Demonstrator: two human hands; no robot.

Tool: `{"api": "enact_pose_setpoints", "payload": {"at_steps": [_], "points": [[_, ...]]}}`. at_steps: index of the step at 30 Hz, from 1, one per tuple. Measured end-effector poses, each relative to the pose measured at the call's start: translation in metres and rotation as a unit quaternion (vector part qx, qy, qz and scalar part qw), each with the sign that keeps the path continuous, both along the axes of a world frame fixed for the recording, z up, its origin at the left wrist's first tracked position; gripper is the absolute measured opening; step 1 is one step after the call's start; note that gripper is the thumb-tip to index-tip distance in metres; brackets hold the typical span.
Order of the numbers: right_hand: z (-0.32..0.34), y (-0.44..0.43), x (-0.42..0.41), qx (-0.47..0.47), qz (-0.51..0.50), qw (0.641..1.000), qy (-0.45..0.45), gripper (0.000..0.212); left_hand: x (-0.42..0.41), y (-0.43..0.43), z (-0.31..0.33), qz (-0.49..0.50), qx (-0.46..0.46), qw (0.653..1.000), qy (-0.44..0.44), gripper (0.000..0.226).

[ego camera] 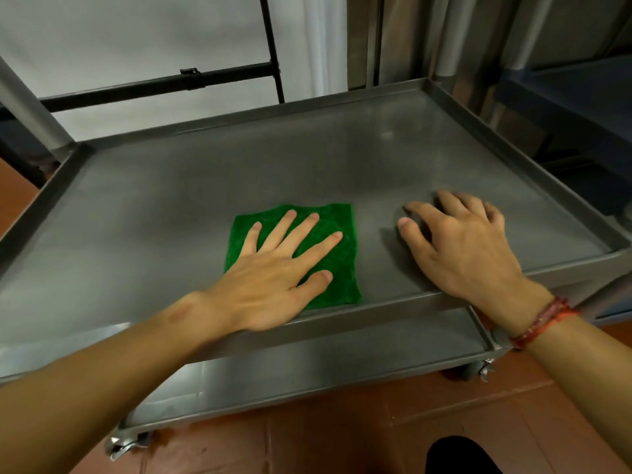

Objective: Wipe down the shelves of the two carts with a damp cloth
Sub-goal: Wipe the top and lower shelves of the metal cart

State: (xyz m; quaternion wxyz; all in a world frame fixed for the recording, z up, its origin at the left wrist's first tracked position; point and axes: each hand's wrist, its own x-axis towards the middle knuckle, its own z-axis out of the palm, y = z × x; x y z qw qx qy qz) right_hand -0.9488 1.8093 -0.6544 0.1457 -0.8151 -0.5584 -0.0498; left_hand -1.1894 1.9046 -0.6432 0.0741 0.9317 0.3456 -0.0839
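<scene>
My left hand (270, 285), fingers straight and spread, presses a green cloth (328, 234) flat near the front edge of the steel cart's top shelf (205, 186). My right hand (458, 244), wearing a red bracelet (542, 321), rests just beside it on bare metal, fingers loosely bent, holding nothing. A lower shelf (325, 367) shows beneath.
</scene>
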Motion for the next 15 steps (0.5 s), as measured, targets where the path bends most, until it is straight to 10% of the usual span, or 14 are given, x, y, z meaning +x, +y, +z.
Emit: {"api": "enact_pose_setpoints", "payload": {"at_steps": [15], "points": [[-0.002,0.0,0.005,-0.012,0.008,1.0,0.013,0.051,0.048,0.078,0.002,0.129,0.001,0.991,-0.033,0.054]]}}
